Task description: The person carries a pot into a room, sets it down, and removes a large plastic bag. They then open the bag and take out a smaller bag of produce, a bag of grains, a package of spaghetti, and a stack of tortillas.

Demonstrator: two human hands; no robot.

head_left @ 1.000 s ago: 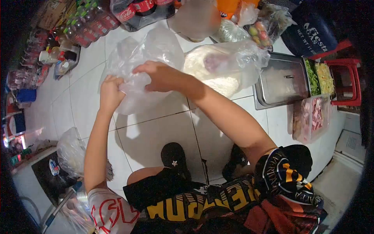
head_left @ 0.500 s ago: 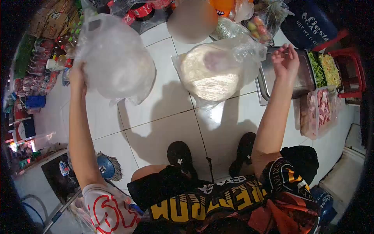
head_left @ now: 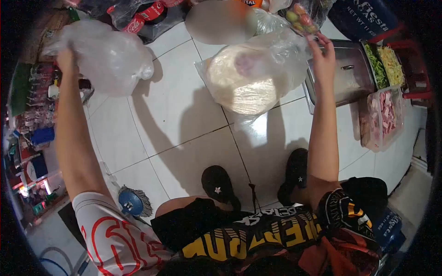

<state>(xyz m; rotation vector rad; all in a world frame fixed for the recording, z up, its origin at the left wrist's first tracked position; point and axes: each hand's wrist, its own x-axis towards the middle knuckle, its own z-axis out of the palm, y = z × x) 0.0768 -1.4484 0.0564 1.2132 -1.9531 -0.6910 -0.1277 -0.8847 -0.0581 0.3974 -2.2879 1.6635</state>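
Observation:
My left hand (head_left: pixel 66 60), at the upper left, is closed on the gathered top of a cloudy plastic bag (head_left: pixel 113 62). Over on the right, my right hand (head_left: pixel 323 51) has its thumb and fingertips together at the edge of a clear plastic bag (head_left: pixel 287 57). Inside that bag lies a stack of round, pale, flat items (head_left: pixel 253 96), resting on the white tiled floor. The tips of my left fingers are blurred.
A metal tray with a lid (head_left: pixel 343 76) stands at the right, beside shredded vegetables (head_left: pixel 390 69) and a tub of chopped meat (head_left: pixel 383 115). Coca-Cola bottles (head_left: pixel 147 16) and bagged fruit (head_left: pixel 301 18) line the far side. A blue brush (head_left: pixel 133 202) lies lower left.
My left hand has moved up and left with the cloudy bag. My right hand, spread in the air before, has moved left and closed at the clear bag's edge.

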